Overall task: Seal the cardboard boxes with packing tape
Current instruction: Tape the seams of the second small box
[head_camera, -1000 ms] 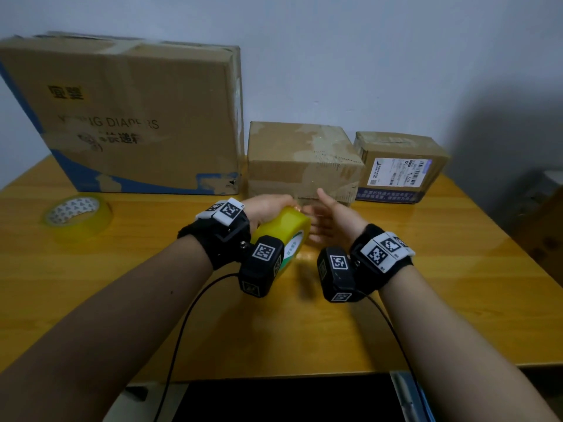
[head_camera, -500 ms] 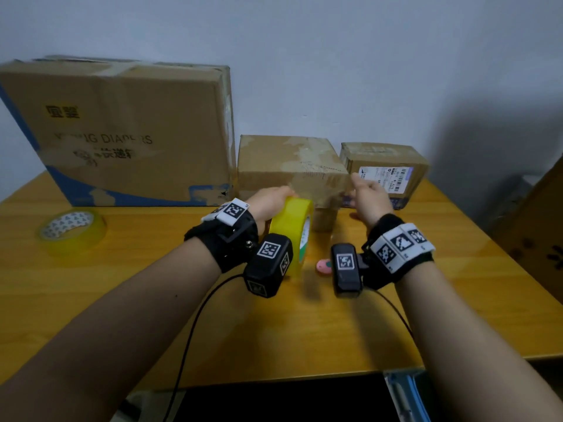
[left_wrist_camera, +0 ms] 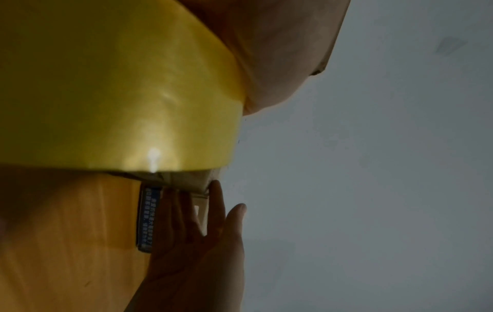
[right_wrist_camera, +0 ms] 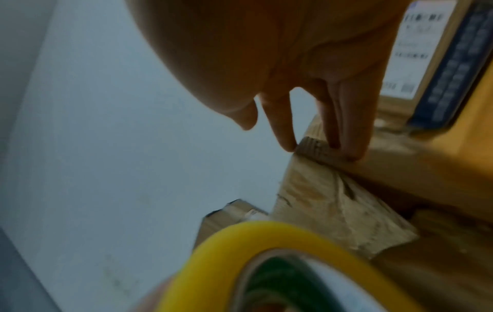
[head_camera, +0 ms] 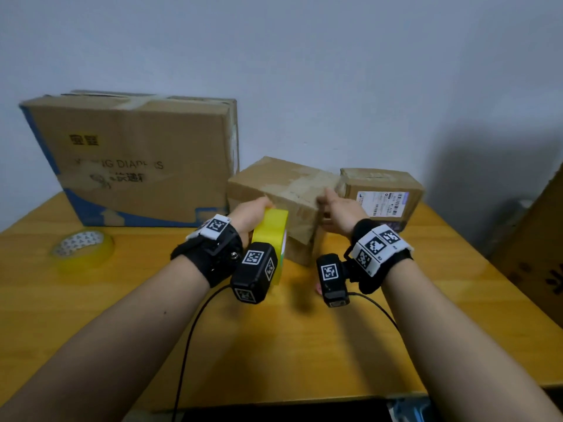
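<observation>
we see our left hand (head_camera: pixel 253 213) curled around a yellow roll of tape (head_camera: pixel 272 236), held on edge above the wooden table (head_camera: pixel 304 345), just in front of the middle box (head_camera: pixel 283 190). from the left wrist the roll's shiny yellow band (left_wrist_camera: pixel 120 95) fills most of the picture, with our palm behind it. from the right wrist we see the roll's yellow rim and its cardboard core (right_wrist_camera: pixel 266 263) low in the frame.

our right hand (head_camera: pixel 342 213) reaches to the right end of the middle box, fingers (right_wrist_camera: pixel 346 126) mostly straight and laid against the box's edge, the thumb held apart above; it grips nothing we can make out. that box looks tilted, its near corner raised off the table, and old wrinkled tape (right_wrist_camera: pixel 333 202) covers its top and end. whether a strip of tape runs from the roll to the box we cannot tell.

just to the right of the middle box stands a small box (head_camera: pixel 380 193) with a white shipping label (head_camera: pixel 380 204) on its front. to the left a large box (head_camera: pixel 137 159) with blue trim and printed letters stands against the wall, touching or nearly touching the middle box. a second roll of tape (head_camera: pixel 83 249) lies flat on the table at far left, well apart from our hands. both wrists carry black straps with square markers, and a cable runs from the left one off the near table edge.
</observation>
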